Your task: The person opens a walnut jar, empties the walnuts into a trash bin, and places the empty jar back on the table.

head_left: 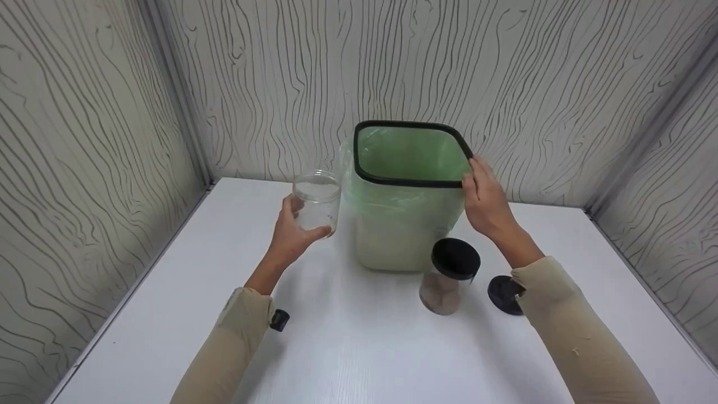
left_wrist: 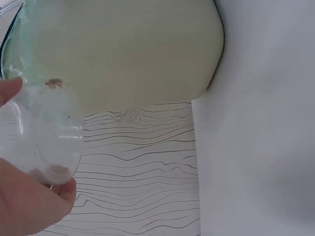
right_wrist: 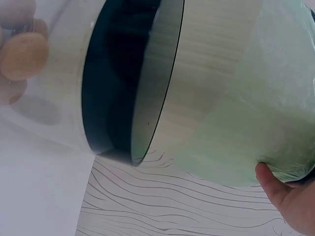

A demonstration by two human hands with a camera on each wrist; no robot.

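Note:
My left hand (head_left: pixel 291 235) grips a clear lidless jar (head_left: pixel 317 205) by its sides, just left of the trash bin. Brown crumbs stick to the wall of that jar, seen in the left wrist view. The pale trash bin (head_left: pixel 392 241) stands upright, lined with a thin green bag (head_left: pixel 409 151) under a black rim (head_left: pixel 412 182). At the bin's right corner my right hand (head_left: pixel 488 202) holds the rim, its thumb (right_wrist: pixel 270 182) against the bagged outer side.
A second clear jar (head_left: pixel 440 292) with a black lid (head_left: pixel 455 258) stands before the bin, several brownish round things (right_wrist: pixel 24 56) inside. Right of it a loose black lid (head_left: pixel 505 294) lies flat, partly behind the right sleeve (head_left: pixel 566 314). Patterned walls (head_left: pixel 269 84) enclose the white table (head_left: pixel 348 348).

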